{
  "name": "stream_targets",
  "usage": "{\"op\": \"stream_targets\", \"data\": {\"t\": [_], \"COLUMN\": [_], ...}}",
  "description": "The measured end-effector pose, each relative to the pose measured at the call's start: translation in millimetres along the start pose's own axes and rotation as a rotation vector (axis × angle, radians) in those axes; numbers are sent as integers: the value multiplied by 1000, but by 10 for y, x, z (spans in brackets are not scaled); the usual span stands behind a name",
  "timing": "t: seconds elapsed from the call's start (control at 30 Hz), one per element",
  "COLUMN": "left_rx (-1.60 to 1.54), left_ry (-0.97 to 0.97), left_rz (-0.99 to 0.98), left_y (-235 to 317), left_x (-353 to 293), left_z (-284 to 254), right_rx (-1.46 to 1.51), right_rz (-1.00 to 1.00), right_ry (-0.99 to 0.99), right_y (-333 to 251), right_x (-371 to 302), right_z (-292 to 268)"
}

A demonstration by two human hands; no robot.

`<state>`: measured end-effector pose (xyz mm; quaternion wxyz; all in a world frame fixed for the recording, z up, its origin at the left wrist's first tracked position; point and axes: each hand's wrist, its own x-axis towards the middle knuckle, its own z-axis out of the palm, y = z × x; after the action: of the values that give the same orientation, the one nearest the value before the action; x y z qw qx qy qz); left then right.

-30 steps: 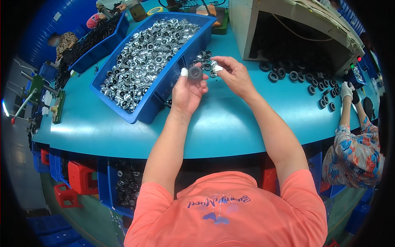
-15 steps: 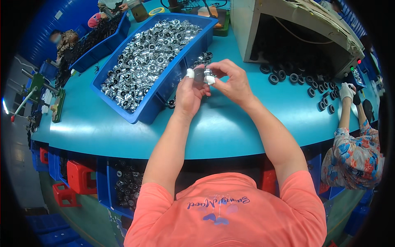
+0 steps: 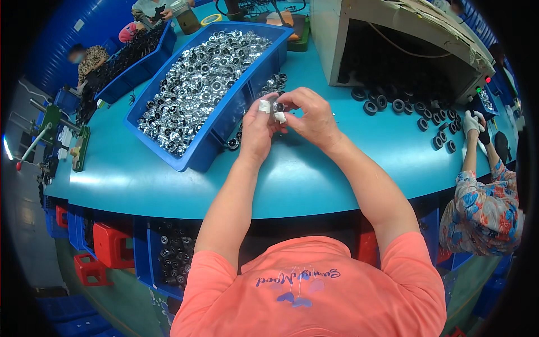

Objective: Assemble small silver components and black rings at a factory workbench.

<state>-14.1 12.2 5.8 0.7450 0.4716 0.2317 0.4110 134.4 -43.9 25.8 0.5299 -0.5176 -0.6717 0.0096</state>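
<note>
Small metal part (image 3: 276,108) sits pinched between the fingertips of the left hand (image 3: 257,130) and right hand (image 3: 313,117), both closed on it, above the teal surface (image 3: 140,174) beside a blue bin (image 3: 222,132) of shiny parts.

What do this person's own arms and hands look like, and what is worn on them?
Both forearms are bare below short coral-orange T-shirt sleeves. No gloves. The left hand and right hand each have white tape wrapped round some fingertips.

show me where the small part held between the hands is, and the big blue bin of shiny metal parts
small part (image 3: 277,108), head view, on its dark middle between the fingertips.
blue bin (image 3: 218,135), head view, on its bare right outer wall.
</note>
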Motion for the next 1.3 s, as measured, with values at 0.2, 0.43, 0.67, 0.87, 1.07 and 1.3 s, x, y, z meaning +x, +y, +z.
{"op": "stream_targets", "data": {"t": [0.2,0.43,0.67,0.87,1.07,1.3], "left_rx": [145,159,565,573,172,261], "left_ry": [2,-25,199,242,8,46], "left_rz": [52,129,368,415,113,221], "left_y": [-29,-17,-125,-170,-17,-11], "left_x": [-1,-36,-34,29,5,30], "left_z": [26,13,69,15,-56,-60], "right_rx": [85,674,423,303,590,681], "right_rz": [86,656,486,438,635,586], "right_ry": [-48,-315,-125,-55,-100,-78], "right_y": [-30,117,23,-64,-29,-44], "right_x": [-6,27,-73,-114,-26,-60], "right_z": [-17,-74,124,210,116,136]}}
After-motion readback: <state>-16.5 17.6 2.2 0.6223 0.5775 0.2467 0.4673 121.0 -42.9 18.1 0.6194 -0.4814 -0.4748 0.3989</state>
